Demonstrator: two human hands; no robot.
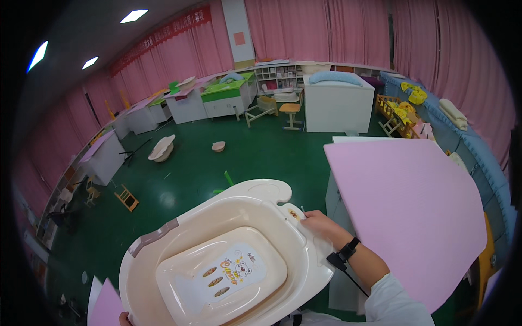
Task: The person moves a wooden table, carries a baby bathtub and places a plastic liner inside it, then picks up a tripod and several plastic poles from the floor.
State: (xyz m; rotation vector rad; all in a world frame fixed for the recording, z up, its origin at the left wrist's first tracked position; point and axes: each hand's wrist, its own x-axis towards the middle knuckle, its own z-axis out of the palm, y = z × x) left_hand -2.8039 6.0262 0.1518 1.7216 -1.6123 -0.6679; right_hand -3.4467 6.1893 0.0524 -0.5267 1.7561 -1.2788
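1. Our right hand, at between four and five o'clock from the middle of the view, grasps the right-hand rim of a cream baby bathtub; a thin greyish thing at its fingertips is too small to name.
2. Our left hand shows only a few fingertips, between seven and eight o'clock, against the tub's outer edge; we cannot tell how firmly it grips.
3. The bathtub sits toward six and seven o'clock, its hollow facing us. Its floor bears a pale sticker with a cartoon bear, and three oval marks lie beside the bear.
4. We wear a black wristband on the right wrist, a dark cable hanging from it.
5. Between three and four o'clock we have a pink tabletop, just beside our right forearm.
6. On the green floor, well apart from us, a second pale tub lies at nine o'clock, a small pink basin near ten, and a wooden stool between eight and nine.
7. Toward one o'clock we see a white cabinet topped by a blue cushion; pink curtains hang at twelve.
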